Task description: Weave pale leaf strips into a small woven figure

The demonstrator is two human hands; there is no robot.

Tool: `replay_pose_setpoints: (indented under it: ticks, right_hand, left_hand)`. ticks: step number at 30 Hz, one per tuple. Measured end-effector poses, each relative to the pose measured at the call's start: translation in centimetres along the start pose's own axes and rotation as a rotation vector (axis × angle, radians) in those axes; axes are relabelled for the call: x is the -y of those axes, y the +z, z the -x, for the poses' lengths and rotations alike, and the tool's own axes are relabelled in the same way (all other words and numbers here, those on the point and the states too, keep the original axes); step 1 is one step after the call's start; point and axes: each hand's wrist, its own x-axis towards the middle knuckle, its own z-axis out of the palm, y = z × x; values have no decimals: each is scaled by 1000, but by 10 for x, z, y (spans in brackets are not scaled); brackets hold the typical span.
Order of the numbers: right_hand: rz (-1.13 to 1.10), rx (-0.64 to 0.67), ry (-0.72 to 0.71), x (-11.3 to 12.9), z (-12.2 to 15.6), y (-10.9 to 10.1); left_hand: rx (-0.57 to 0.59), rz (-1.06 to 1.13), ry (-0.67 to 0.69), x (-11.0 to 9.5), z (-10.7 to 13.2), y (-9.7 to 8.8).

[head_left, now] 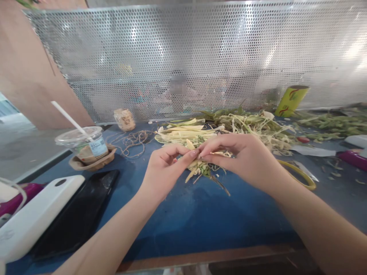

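My left hand (166, 164) and my right hand (241, 154) meet over the middle of the table, thumbs and fingertips pinched together. Between and below them is a small bundle of pale and green plant pieces (203, 169), with a thin brown stem sticking out toward the lower right. My fingertips cover the exact spot they grip. Just behind my hands lies a pile of pale yellow leaf strips (183, 131). Farther right is a heap of shredded, dry-looking plant fibres (252, 126).
A plastic cup with a straw (91, 147) stands in a cardboard holder at left, near loose twine (136, 141). A black phone (80, 210) and a white device (43, 214) lie front left. At right are a yellow ring (311, 185) and a yellow-green tube (291, 101). Perforated metal panel (200, 49) behind.
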Motion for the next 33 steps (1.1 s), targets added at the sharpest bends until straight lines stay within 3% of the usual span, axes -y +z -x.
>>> replay_pose_setpoints:
  ticks: [5,12,17,24,33]
  right_hand:
    - [-24,-33,72,1,2,4]
    - [170,-152,-35,4,3,9]
    - [180,-166,-15,1,0,10]
    - [47,-145,75,-2,0,9]
    - [205,-117,81,-5,-2,5]
  left_hand:
    - [22,-86,69,2,-1,-3]
    - [36,-75,38,-3,-4,-3]
    - [66,-246,16,-5,-3,-5]
    - [21,-246,11,-10,-4,-5]
    - [44,-308,34,-11,-5,-6]
